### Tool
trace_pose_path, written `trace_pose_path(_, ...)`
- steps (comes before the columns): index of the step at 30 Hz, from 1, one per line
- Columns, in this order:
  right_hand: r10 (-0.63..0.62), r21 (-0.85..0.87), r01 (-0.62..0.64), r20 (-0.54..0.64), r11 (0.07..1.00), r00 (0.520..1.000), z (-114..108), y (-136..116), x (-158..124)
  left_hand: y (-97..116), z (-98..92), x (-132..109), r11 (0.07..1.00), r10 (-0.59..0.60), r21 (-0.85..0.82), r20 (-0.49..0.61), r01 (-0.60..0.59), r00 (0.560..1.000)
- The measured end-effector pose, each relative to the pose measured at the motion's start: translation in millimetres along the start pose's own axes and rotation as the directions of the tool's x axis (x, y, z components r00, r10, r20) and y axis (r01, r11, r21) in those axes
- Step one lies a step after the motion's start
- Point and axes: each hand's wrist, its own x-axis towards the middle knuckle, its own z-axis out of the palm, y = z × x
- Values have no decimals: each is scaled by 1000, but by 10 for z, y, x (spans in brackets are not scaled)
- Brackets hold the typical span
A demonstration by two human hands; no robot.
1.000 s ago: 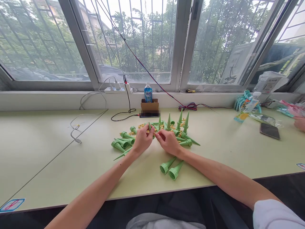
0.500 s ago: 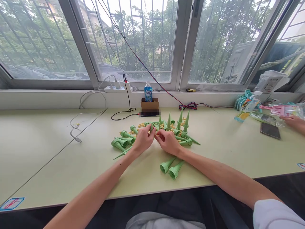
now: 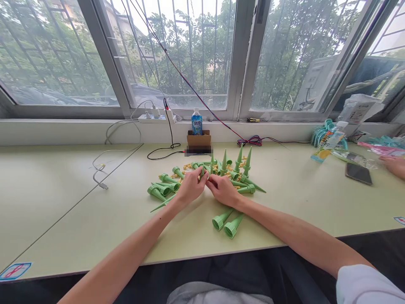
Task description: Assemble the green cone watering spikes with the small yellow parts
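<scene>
My left hand [image 3: 190,188] and my right hand [image 3: 223,189] meet over a heap of green plastic cone spikes [image 3: 164,185] on a pale green table [image 3: 95,219]. The left fingers are closed around one green spike [image 3: 202,172] whose tip points up. My right fingertips pinch at the same spot; what they hold is too small to name. Small yellow parts [image 3: 187,166] lie scattered among the spikes. Several spikes stand upright [image 3: 247,162] behind my hands. Two spikes [image 3: 228,223] lie apart near my right wrist.
A cardboard holder [image 3: 198,140] with a bottle [image 3: 196,122] behind it stands at the table's back. A power strip [image 3: 155,118] and cables [image 3: 101,169] lie at left. A phone [image 3: 358,173], packaging and another person's hand [image 3: 392,164] are at the right.
My hands have stayed together over the heap with only small finger movements. The other person's hand at right has shifted, along with the pink packet near it.
</scene>
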Motion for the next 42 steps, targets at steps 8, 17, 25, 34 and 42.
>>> trace_pose_path(8,6,1,-6,5,1000,1000,-11,-19,3,14,-6,-2,1000,-7,-3,-1,7,1000)
trace_pose_path(17,0,12,0,19,1000,1000,-13,-35,-9,20,-1,-3,1000,-17,4,2,17,1000)
trace_pose_path(25,-2,-7,2,31,1000,1000,-9,-24,-3,12,-1,-5,1000,-12,14,6,12,1000)
trace_pose_path(34,-10,-40,11,25,999,1000,-8,-31,-6,1,20,-18,999,12,41,13,-12,1000)
trace_pose_path(42,7,-46,-5,41,999,999,-4,-33,-11,16,23,-22,997,19,68,24,-21,1000)
